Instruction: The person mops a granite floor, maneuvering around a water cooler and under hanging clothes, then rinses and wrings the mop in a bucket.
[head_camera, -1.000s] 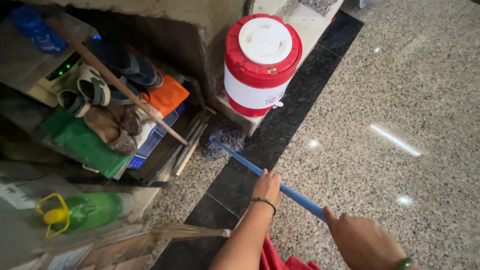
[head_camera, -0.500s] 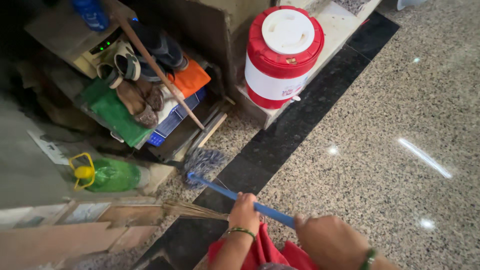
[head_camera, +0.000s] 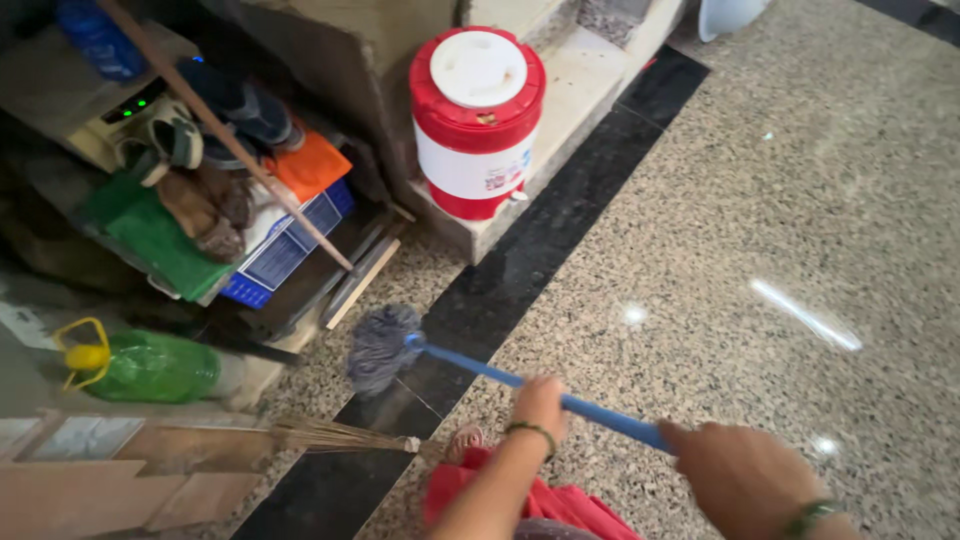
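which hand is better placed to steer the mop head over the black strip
Left, probably. The left hand grips the blue handle nearer the grey mop head; the right hand holds the far end, farther from it.

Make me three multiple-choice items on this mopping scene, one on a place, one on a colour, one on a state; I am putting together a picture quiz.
1. Where does the mop head lie?
A. At the edge of the black floor strip
B. On the white lid of the cooler
C. Inside the green bottle

2. What colour is the mop handle?
A. Yellow
B. Blue
C. Black

3. How is the handle held?
A. By the left hand alone
B. By no hand
C. By both hands, the right hand further from the head

Key: 1 A, the grey strands rest where speckled floor meets the dark strip. 2 B, the shaft shows bright blue. 3 C, the fingers of both hands close round the shaft.
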